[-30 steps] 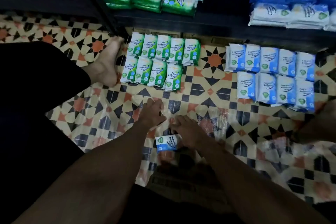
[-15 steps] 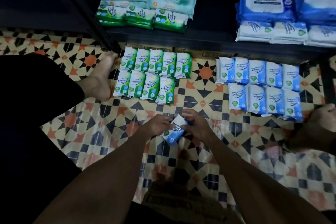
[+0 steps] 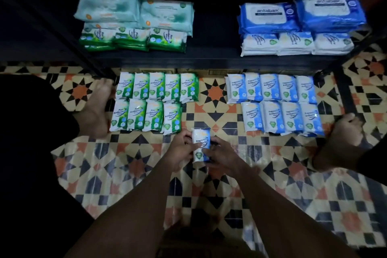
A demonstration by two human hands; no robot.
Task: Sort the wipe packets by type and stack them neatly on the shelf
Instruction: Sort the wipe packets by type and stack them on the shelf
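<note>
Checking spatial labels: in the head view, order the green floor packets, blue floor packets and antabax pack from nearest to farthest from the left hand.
1. Green floor packets, just ahead-left of the left hand, which grips a blue packet.
2. Blue floor packets, ahead and right.
3. Antabax pack, on the shelf, far right.

At your one o'clock, the blue pack (image 3: pixel 269 15) reads "antabax"; at eleven, green packets (image 3: pixel 156 87) read "Pine Antibacterial Wipes"; at two, blue packets (image 3: pixel 272 88) read "Fragrance… Antibacterial Wipes".

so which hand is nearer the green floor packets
Left. The left hand is just below-right of the green packets; the right hand is farther right, beyond the blue packet.
</note>
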